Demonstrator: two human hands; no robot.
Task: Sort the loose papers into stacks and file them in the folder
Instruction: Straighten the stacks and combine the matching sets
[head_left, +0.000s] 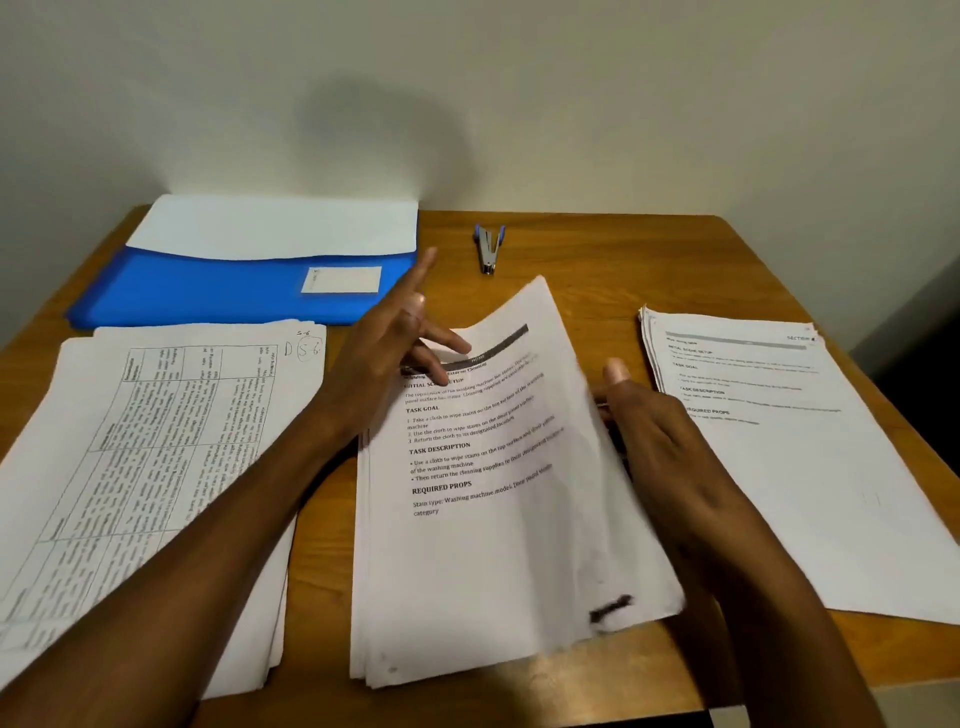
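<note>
Table (597, 270) carries blue folder (234, 291) at far left and three paper stacks; middle stack (493, 519), thin, limp, apt to fan, best pinched at an edge; right hand (654, 431) grips its right edge, left hand (395, 338) open above.

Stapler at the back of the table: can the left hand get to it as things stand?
Probably yes. The left hand is open above the middle stack, holding nothing, and bare table lies between its fingers and the stapler; nothing is in the way.
</note>
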